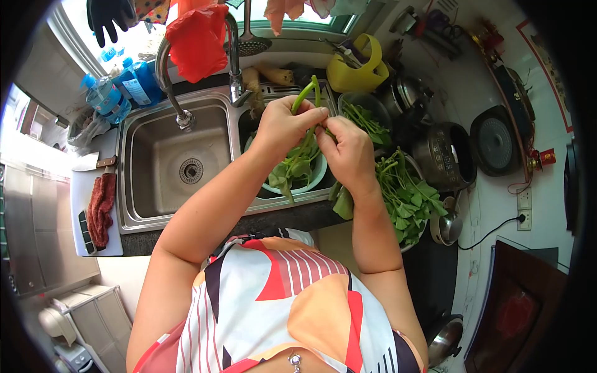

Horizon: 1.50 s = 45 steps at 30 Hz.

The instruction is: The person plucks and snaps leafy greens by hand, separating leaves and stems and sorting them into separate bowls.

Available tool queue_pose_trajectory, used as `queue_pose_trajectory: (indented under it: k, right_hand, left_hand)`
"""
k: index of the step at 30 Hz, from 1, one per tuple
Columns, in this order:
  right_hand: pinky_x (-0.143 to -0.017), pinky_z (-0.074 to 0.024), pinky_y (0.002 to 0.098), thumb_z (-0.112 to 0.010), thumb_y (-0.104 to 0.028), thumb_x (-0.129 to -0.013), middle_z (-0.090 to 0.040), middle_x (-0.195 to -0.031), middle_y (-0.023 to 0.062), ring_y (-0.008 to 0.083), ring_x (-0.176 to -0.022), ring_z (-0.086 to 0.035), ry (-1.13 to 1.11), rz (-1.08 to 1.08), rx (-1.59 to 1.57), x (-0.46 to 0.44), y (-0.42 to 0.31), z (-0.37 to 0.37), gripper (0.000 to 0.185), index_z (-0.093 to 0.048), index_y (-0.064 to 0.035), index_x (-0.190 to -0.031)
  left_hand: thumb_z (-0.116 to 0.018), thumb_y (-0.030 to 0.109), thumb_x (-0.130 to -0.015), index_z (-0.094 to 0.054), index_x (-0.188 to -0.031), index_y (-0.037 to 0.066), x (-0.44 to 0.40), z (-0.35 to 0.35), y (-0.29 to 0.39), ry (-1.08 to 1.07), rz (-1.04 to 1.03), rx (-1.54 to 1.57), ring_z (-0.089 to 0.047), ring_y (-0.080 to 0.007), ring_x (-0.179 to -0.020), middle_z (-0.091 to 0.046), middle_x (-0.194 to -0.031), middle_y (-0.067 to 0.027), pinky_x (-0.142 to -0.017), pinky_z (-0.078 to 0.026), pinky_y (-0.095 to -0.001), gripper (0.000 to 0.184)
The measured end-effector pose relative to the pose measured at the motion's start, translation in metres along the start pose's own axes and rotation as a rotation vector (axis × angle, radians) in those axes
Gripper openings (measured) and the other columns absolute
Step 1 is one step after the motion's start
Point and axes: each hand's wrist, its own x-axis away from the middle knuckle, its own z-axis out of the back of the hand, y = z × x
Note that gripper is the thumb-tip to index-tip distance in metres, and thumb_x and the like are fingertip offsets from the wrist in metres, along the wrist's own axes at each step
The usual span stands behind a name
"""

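Both hands meet above the right basin of the sink. My left hand (283, 127) is closed on green stems (304, 96) that bend up in a loop over its fingers. Close against it, my right hand (348, 146) pinches the leafy greens, with some leaves (342, 202) hanging below the palm. Beneath the hands, more leaves (298, 168) lie in a pale green bowl (320, 171) in the basin. On the right, a large heap of leafy stems (404, 199) fills a container, and further greens (367, 121) rest in a dark bowl behind it.
The left basin (174, 155) has a faucet (184, 118) over it. A knife (96, 163) and brown cloth (101, 208) lie on a white board at the left. A yellow-green basket (357, 74) stands behind; a rice cooker (443, 155) is at the right.
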Motion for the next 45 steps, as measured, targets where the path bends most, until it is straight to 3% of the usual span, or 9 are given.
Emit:
queue_pose_trajectory:
  k: [4, 8, 17, 22, 26, 28, 31, 38, 45]
  right_hand:
    - [-0.057, -0.0446, 0.0348, -0.054, -0.013, -0.080, -0.059, -0.071, 0.0107, 0.0277, -0.065, -0.058, 0.093, 0.061, -0.095, -0.002, 0.013, -0.016, 0.012, -0.058, -0.0014, -0.078]
    - [-0.047, -0.0306, 0.0183, -0.048, -0.012, -0.084, -0.048, -0.061, -0.0031, 0.0019, -0.055, -0.041, 0.068, -0.590, -0.880, 0.002, 0.020, -0.021, 0.017, -0.060, -0.0041, -0.076]
    - [-0.062, -0.0460, 0.0351, -0.060, -0.016, -0.080, -0.061, -0.078, 0.0149, 0.0289, -0.072, -0.061, 0.040, -0.032, -0.281, 0.023, 0.022, -0.033, 0.017, -0.061, -0.0004, -0.086]
    - [-0.055, -0.0432, 0.0325, -0.057, -0.015, -0.078, -0.059, -0.068, 0.0104, 0.0248, -0.060, -0.057, 0.142, -0.031, -0.321, 0.028, 0.026, -0.049, 0.013, -0.060, -0.0018, -0.079]
    - [-0.042, -0.0312, 0.0222, -0.048, -0.014, -0.079, -0.043, -0.054, -0.0021, 0.0076, -0.046, -0.040, 0.176, -0.831, -1.124, 0.025, 0.044, -0.047, 0.012, -0.055, -0.0095, -0.070]
    - [-0.041, -0.0326, 0.0237, -0.048, -0.016, -0.080, -0.041, -0.056, 0.0000, 0.0098, -0.047, -0.040, 0.189, -0.849, -1.447, 0.034, 0.082, -0.050, 0.010, -0.051, -0.0092, -0.073]
    - [-0.043, -0.0375, 0.0225, -0.043, -0.017, -0.089, -0.054, -0.066, 0.0036, 0.0102, -0.051, -0.048, 0.320, -0.744, -1.130, 0.022, 0.051, -0.020, 0.016, -0.048, -0.0075, -0.077]
    - [-0.061, -0.0461, 0.0284, -0.062, -0.017, -0.079, -0.060, -0.069, 0.0076, 0.0145, -0.063, -0.058, -0.213, -0.301, -0.539, 0.016, 0.040, -0.021, 0.024, -0.063, -0.0066, -0.101]
    - [-0.065, -0.0450, 0.0331, -0.061, -0.016, -0.077, -0.058, -0.079, 0.0111, 0.0265, -0.075, -0.058, -0.274, 0.003, -0.168, 0.011, 0.040, -0.025, 0.015, -0.064, -0.0061, -0.086]
  left_hand:
    - [-0.070, 0.018, -0.077, -0.057, -0.075, 0.007, -0.002, 0.005, -0.002, 0.010, -0.046, -0.067, -0.045, -0.0030, -0.049, -0.052, -0.060, 0.0034, -0.041, -0.030, -0.0174, 0.017]
    - [-0.068, 0.018, -0.078, -0.059, -0.076, 0.007, -0.001, 0.004, -0.004, 0.060, -0.079, -0.083, -0.047, -0.0032, -0.049, -0.053, -0.060, 0.0029, -0.040, -0.031, -0.0175, 0.015]
    - [-0.067, 0.018, -0.080, -0.058, -0.081, 0.006, -0.007, 0.015, -0.004, 0.088, -0.068, -0.030, -0.046, -0.0048, -0.045, -0.053, -0.059, 0.0013, -0.040, -0.033, -0.0175, 0.015]
    - [-0.066, 0.017, -0.081, -0.059, -0.080, 0.006, -0.005, 0.020, -0.005, 0.080, -0.038, -0.022, -0.044, -0.0049, -0.044, -0.053, -0.058, 0.0006, -0.040, -0.031, -0.0174, 0.013]
    - [-0.063, 0.018, -0.083, -0.060, -0.080, 0.006, -0.002, 0.023, -0.012, 0.112, -0.125, -0.086, -0.046, -0.0049, -0.047, -0.054, -0.061, -0.0002, -0.042, -0.033, -0.0179, 0.013]
    - [-0.062, 0.018, -0.083, -0.061, -0.081, 0.005, -0.002, 0.027, -0.007, 0.086, -0.107, -0.057, -0.047, -0.0052, -0.048, -0.054, -0.062, -0.0004, -0.043, -0.034, -0.0179, 0.013]
    - [-0.061, 0.019, -0.085, -0.063, -0.086, 0.004, -0.003, 0.034, 0.001, -0.015, -0.058, -0.079, -0.045, -0.0045, -0.050, -0.052, -0.063, 0.0010, -0.044, -0.033, -0.0174, 0.015]
    - [-0.057, 0.015, -0.088, -0.063, -0.092, 0.004, -0.004, 0.031, 0.009, -0.260, -0.126, -0.358, -0.041, -0.0015, -0.053, -0.047, -0.064, 0.0040, -0.045, -0.032, -0.0163, 0.014]
    - [-0.058, 0.013, -0.087, -0.061, -0.092, 0.002, 0.001, 0.037, 0.012, -0.383, -0.342, -0.539, -0.041, -0.0020, -0.057, -0.046, -0.072, 0.0044, -0.048, -0.033, -0.0173, 0.012]
